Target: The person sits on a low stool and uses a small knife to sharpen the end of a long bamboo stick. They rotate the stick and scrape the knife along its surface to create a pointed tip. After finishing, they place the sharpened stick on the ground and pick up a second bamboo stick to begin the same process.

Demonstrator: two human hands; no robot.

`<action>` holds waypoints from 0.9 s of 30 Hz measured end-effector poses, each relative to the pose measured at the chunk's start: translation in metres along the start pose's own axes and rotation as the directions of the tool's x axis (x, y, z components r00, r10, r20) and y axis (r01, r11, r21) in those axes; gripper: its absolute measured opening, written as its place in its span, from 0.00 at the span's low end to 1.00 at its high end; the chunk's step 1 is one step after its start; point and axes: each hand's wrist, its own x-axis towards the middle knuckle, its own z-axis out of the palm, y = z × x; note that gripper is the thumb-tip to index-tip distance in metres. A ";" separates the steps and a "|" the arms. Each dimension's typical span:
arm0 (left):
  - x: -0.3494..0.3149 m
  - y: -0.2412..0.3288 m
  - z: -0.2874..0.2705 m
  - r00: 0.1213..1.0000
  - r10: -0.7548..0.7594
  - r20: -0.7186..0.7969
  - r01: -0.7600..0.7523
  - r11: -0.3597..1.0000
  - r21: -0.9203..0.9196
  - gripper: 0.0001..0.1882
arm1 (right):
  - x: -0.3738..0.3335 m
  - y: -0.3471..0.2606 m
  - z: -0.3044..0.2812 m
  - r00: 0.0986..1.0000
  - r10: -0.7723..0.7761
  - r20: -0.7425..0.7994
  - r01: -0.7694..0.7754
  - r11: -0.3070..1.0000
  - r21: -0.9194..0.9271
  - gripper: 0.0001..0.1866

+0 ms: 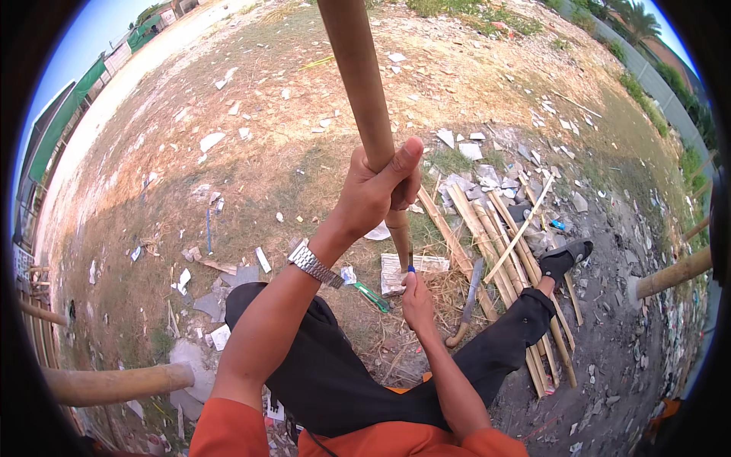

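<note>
My left hand (pixel 381 183), closed, wraps round a thick bamboo pole (pixel 362 84) with the thumb along it. The pole runs from the top of the view down toward a pale wooden block (pixel 435 263) on the ground; whether it touches is hard to tell. Beside its lower end, my right hand (pixel 418 303) is closed on a slim tool with a blue part (pixel 411 268) and a dark, narrow tip pointing up along the pole; its exact kind is unclear. A curved knife with a wooden handle (pixel 459 333) lies right of that hand. Left of it lies a green-handled tool (pixel 371 297).
Split bamboo strips (pixel 487 244) lie piled at the right, my shod foot (pixel 567 257) beside them. Broken white tile pieces (pixel 212 142) litter the dirt. Bamboo posts stick out at the left (pixel 122 385) and right (pixel 674 274). A fence (pixel 670 99) stands far right.
</note>
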 end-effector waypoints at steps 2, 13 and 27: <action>0.006 -0.001 0.007 1.000 0.013 0.018 -0.012 0.999 -0.039 0.27 | 0.017 0.037 0.002 0.999 -0.011 -0.044 0.003 0.985 -0.174 0.22; -0.002 -0.009 0.009 0.996 0.093 -0.008 -0.093 0.995 -0.033 0.29 | 0.003 0.009 -0.002 0.996 0.087 -0.003 -0.087 0.982 -0.167 0.19; -0.027 -0.013 0.007 0.986 0.136 0.098 -0.134 0.991 -0.024 0.28 | -0.020 0.008 -0.008 0.996 0.085 0.017 -0.085 0.996 -0.033 0.16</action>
